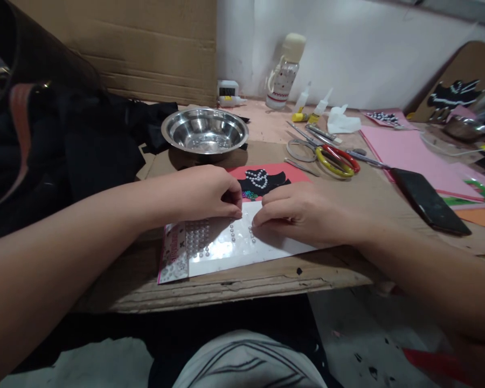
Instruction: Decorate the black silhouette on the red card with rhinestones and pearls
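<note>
The sheet [224,262] lies flat on the table [267,283], close to the table's near edge, with pearls [198,234] in a dense block at its left end and two short columns farther right on it. The left hand [210,193] is above the sheet's far edge, left of its middle, palm down, the thumb and forefinger bent in until their tips nearly meet; whether a pearl sits between them I cannot tell. The right hand [303,210] is over the right half of the sheet, its fingers curled and bunched close together, the tips down at the top of the right-hand column; what they grip, if anything, is hidden. Just beyond the sheet, partly behind both hands, is a red card [297,173] bearing a black patch [277,180] with a string of pearls across it and some green and purple beads [249,195] at its near side. The bowl [178,132] stands beyond the sheet, toward its left end, and black cloth [97,140] is heaped to the left of the sheet. Well beyond the sheet, a bottle [283,78] stands near the wall, with glue tubes [321,108] and a tissue [343,121] to its right. Scissors [334,163] with one yellow and one red handle lie beyond the sheet's right end. A dark phone [428,202] and pink paper [412,156] lie well to the right of the sheet.
</note>
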`<state>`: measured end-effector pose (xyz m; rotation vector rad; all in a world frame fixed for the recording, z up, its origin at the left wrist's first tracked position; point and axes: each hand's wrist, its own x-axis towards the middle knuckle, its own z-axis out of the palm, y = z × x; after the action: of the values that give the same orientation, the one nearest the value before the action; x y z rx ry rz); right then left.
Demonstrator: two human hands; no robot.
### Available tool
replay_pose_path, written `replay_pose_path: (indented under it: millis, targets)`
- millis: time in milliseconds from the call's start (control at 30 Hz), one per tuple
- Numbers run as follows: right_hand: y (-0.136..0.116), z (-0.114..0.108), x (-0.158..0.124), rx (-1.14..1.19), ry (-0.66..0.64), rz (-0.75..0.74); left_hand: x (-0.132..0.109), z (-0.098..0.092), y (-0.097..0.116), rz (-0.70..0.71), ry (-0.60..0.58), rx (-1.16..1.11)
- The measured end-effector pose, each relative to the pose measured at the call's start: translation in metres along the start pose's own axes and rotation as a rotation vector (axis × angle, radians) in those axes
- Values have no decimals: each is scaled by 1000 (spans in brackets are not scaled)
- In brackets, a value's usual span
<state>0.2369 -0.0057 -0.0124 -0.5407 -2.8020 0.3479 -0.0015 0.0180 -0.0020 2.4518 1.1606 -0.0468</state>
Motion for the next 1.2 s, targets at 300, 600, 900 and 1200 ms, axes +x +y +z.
replay_pose_path:
  millis: [300, 600, 900, 1200]
  targets:
    - [1, 4, -1, 25, -20, -51, 1, -1, 2, 15, 5, -8]
    - [-2, 4, 1, -32, -50, -24, 1, 2, -1, 21, -16, -21]
    - [-5, -7, 2, 214, 171, 229, -3, -13, 8, -32, -87, -202]
    - [8, 5, 6, 171, 488, 301, 5, -2, 6, 69, -23, -776]
